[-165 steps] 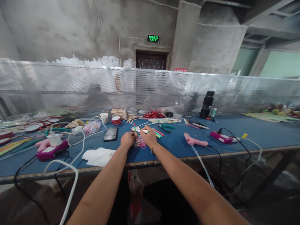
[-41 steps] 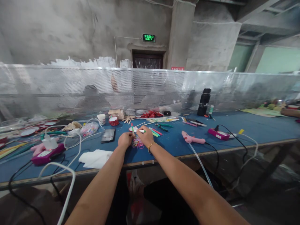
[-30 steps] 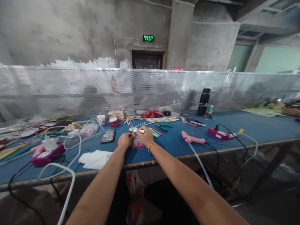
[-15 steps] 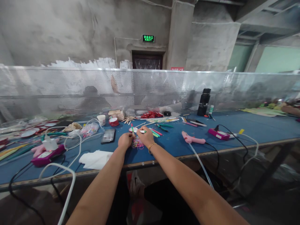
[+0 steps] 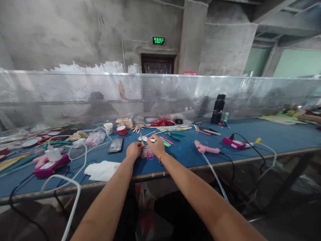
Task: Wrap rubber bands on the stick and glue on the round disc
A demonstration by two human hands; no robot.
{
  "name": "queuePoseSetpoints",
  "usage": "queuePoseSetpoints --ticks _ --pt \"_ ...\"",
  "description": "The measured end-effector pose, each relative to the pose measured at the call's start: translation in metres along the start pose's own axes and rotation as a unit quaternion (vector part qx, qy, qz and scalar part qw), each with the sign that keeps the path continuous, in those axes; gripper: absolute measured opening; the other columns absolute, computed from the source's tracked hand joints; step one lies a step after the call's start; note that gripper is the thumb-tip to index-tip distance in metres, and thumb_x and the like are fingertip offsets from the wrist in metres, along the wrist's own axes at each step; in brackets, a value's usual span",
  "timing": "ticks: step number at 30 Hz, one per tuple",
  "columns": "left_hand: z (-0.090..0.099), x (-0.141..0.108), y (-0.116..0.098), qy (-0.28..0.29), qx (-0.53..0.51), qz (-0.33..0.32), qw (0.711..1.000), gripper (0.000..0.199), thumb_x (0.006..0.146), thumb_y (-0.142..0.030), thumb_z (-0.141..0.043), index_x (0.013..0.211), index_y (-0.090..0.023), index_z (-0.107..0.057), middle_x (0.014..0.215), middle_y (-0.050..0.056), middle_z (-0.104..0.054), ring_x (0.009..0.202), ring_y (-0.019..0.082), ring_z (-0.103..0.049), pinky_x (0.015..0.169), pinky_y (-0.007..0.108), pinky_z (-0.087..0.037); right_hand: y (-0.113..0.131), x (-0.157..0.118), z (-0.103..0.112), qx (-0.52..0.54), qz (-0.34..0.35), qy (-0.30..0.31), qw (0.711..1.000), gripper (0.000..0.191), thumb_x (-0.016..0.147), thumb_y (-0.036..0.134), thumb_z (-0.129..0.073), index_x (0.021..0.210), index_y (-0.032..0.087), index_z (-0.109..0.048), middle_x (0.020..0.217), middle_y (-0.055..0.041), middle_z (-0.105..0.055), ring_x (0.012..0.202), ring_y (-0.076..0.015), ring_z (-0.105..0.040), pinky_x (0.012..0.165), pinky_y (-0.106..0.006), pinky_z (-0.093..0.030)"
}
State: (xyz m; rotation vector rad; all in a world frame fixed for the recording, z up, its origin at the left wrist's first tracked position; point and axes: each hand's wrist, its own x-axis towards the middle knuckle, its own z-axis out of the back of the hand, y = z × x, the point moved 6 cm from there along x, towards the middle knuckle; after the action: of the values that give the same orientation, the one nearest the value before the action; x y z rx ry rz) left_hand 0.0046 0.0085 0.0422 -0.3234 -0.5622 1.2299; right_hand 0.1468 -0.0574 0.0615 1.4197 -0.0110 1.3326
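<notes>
My left hand (image 5: 134, 150) pinches a small flat stick (image 5: 141, 137), its upper end coloured green and red. It is held upright at the table's front middle. In my right hand (image 5: 155, 146) is a white marker pen (image 5: 152, 140) with a green end, lying almost level and pointing at the stick. Whether its tip touches the stick I cannot tell. Below and between both hands lies a heap of colourful loops (image 5: 147, 152), partly covered by the fingers. Just behind the hands sits a round white-topped piece (image 5: 142, 138). Several coloured markers (image 5: 167, 142) lie right of my right hand.
A phone (image 5: 115, 146) and white tissue (image 5: 102, 170) lie to the left. Rightward are green-handled pliers (image 5: 175, 135), a pink glue gun (image 5: 207, 149), a purple power box (image 5: 234, 143) with cables and a black bottle (image 5: 218, 109). A perforated metal screen (image 5: 160, 97) borders the back.
My two hands keep nearly the same place and the same hold on the stick and marker pen. Another person's arm at the far right has shifted slightly.
</notes>
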Motion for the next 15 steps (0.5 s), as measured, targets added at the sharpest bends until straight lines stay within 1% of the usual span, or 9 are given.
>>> queuePoseSetpoints --ticks 6,11,15 --pt "-0.0002 0.0007 0.0002 -0.002 0.007 0.000 1.000 0.025 0.082 -0.038 -0.056 0.092 -0.026 -0.075 0.085 0.002 -0.072 0.073 0.014 -0.060 0.058 0.023 -0.032 0.0001 -0.0006 -0.0031 0.020 0.008 0.015 1.000 0.014 0.076 0.030 -0.052 0.066 0.022 -0.057 0.070 0.0025 -0.064 0.067 -0.0146 -0.056 0.063 -0.023 -0.038" --pt "-0.0008 0.0019 0.0004 -0.003 0.008 -0.004 1.000 0.025 0.082 -0.039 -0.056 0.094 -0.028 -0.075 0.086 0.002 -0.073 0.074 0.015 -0.061 0.059 0.024 -0.033 -0.0026 -0.0004 -0.0020 0.010 -0.004 -0.001 1.000 0.014 0.077 0.030 -0.053 0.066 0.022 -0.056 0.067 0.0030 -0.063 0.065 -0.0146 -0.055 0.061 -0.024 -0.038" --pt "0.0004 0.0013 -0.0001 -0.008 0.015 -0.004 1.000 0.025 0.081 -0.039 -0.057 0.095 -0.028 -0.076 0.088 0.003 -0.073 0.077 0.016 -0.062 0.060 0.023 -0.034 -0.0007 -0.0005 -0.0030 0.029 0.010 0.007 0.999 0.013 0.077 0.029 -0.053 0.066 0.022 -0.057 0.069 0.0030 -0.063 0.068 -0.0146 -0.056 0.064 -0.023 -0.039"
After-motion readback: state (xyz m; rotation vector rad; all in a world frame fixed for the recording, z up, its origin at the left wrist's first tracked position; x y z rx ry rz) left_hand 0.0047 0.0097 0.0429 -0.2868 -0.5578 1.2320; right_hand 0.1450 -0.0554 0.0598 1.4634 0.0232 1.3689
